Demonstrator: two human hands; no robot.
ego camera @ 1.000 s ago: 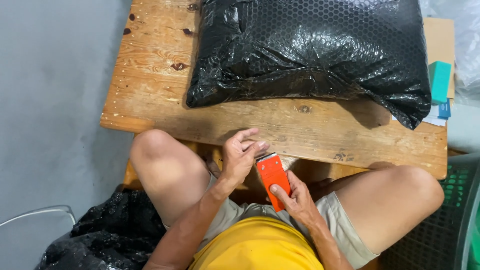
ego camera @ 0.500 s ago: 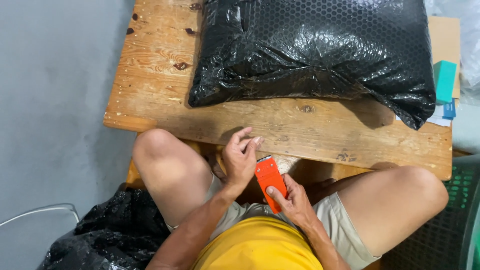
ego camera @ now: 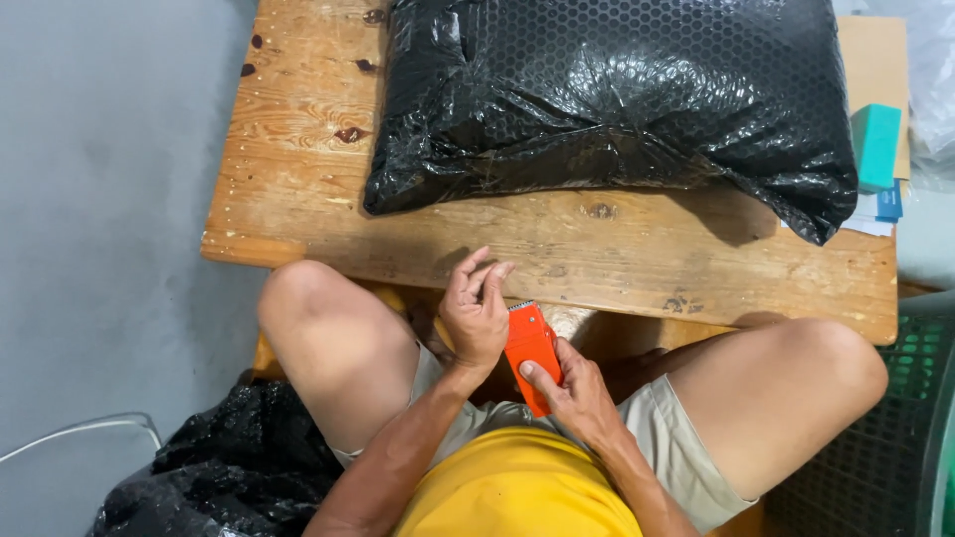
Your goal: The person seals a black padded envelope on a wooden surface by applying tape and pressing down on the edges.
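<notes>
An orange tape cutter (ego camera: pixel 530 355), long axis running from 11 to 5 o'clock, is gripped in the closed right hand (ego camera: pixel 575 390) above the lap, while the half-open, empty left hand (ego camera: pixel 476 313) is held touching it at 10 o'clock.

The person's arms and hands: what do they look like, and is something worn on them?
Both arms are bare along all that shows; no sleeve reaches the forearms. The left hand and the right hand wear no gloves, and no ring, watch or bracelet shows. The person wears a yellow shirt and light khaki shorts.
</notes>
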